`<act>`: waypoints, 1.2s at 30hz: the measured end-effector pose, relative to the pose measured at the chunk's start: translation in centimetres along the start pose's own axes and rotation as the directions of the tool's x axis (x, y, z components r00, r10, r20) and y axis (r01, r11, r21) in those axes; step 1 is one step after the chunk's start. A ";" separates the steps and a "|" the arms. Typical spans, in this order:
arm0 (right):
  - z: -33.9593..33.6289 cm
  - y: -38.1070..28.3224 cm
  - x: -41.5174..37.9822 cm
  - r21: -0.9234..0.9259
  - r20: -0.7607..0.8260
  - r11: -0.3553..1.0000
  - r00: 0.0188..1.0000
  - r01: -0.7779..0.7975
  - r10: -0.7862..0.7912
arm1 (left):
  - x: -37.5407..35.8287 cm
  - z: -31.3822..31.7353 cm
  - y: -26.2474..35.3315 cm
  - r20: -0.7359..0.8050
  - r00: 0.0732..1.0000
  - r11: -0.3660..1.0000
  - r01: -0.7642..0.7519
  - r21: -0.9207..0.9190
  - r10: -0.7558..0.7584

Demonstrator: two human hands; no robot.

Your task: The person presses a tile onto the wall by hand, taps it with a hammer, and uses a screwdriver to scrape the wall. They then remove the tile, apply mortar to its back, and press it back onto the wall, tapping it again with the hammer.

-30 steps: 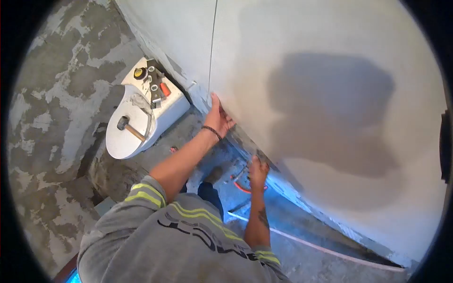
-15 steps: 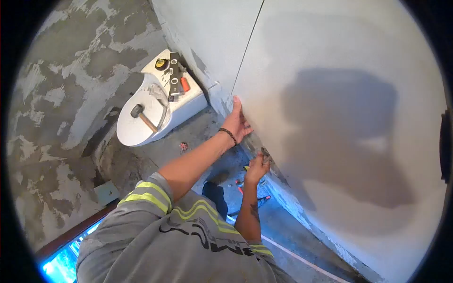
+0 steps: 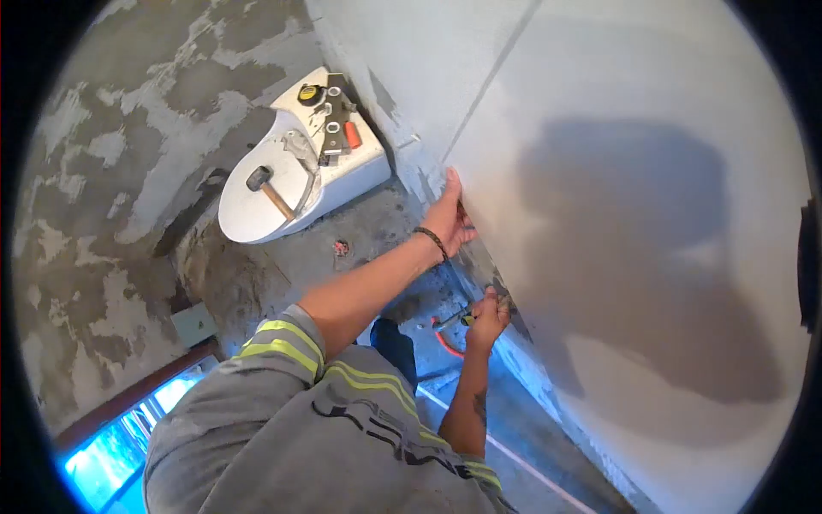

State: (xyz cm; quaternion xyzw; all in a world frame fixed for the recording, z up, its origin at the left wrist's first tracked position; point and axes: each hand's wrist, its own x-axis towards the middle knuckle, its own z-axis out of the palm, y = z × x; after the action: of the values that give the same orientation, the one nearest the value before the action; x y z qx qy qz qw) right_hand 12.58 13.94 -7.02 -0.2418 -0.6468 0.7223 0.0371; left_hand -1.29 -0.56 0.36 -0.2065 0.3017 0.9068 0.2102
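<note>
My left hand (image 3: 449,221), with a dark braided bracelet at the wrist, rests at the lower edge of a large pale wall panel (image 3: 625,77). Its thumb points up along the panel and its fingers are apart. Lower and to the right, my right hand (image 3: 489,324) is closed beside the same edge; what its fingers hold, if anything, I cannot make out. A straight grey joint line (image 3: 492,81) runs up the wall from near my left thumb. Red-handled tools (image 3: 447,343) lie on the floor behind my right hand, partly hidden.
A white toilet (image 3: 342,193) stands at the wall. A rubber mallet (image 3: 272,193), a tape measure (image 3: 310,94), a level (image 3: 334,124) and an orange object (image 3: 352,134) lie on it. A rough plastered wall (image 3: 128,171) rises at left, above a bright opening (image 3: 111,463).
My view has shifted slightly, so the toilet sits higher and further right. Both hands stay at the panel's lower edge. The joint line looks wider and greyer than before.
</note>
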 end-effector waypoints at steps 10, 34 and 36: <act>2.1 -0.1 1.2 0.160 -0.041 0.987 0.999 -0.018 0.025 | 0.2 -1.9 1.3 0.032 0.995 0.992 0.089 0.094 -0.093; 4.7 -0.2 1.9 0.068 0.143 0.983 0.974 0.170 -0.178 | 0.7 -1.0 -0.9 0.009 0.993 0.993 -0.115 -0.006 0.115; 3.2 2.6 3.5 -0.559 0.432 0.269 0.553 0.784 -0.713 | 0.1 -1.3 -0.6 0.025 0.990 0.990 -0.139 0.011 0.139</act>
State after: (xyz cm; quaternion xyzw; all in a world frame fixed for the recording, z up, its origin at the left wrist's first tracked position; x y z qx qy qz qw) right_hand 8.93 11.91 -10.43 0.1319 -0.9040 0.3228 0.2475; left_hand -0.74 -0.90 -0.90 -0.1726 0.3186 0.9196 0.1515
